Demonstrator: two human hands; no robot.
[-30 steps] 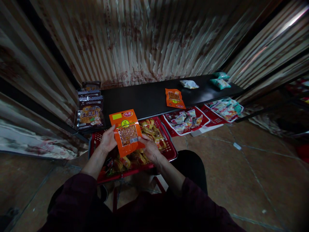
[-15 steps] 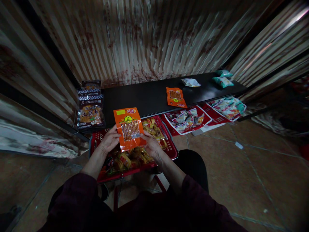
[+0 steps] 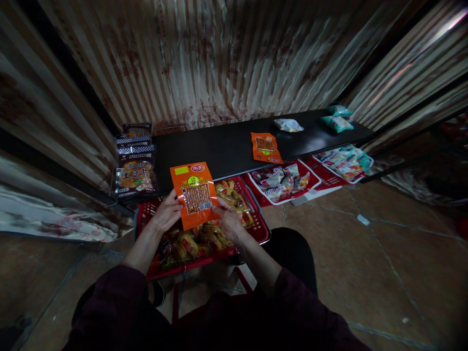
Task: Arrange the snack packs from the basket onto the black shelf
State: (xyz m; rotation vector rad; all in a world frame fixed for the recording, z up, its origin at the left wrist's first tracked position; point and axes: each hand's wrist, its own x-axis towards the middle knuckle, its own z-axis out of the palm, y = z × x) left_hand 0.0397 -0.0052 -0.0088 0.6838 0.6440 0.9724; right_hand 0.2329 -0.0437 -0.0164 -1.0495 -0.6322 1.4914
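Note:
Between my two hands is an orange snack packet (image 3: 193,195) with a clear window showing stick-shaped pieces. My left hand (image 3: 167,213) grips its left edge, and my right hand (image 3: 227,218) holds the lower right edge. Both hands are closed on it, with some fingers hidden behind. Below it sits a red basket (image 3: 261,229) filled with several wrapped yellowish snacks (image 3: 204,239). A similar orange packet (image 3: 266,147) lies on the black shelf (image 3: 204,144) to the right.
Dark brown potato-slice packets (image 3: 135,170) stand at the shelf's left end. A white packet (image 3: 288,125) and green packets (image 3: 337,123) lie towards its right end. Baskets of striped bags (image 3: 281,183) and green-white bags (image 3: 345,163) sit below the shelf. Curtains (image 3: 204,63) hang behind.
The orange packet has shifted very slightly left in my hands. Both hands keep their hold, and the other packets stay where they were.

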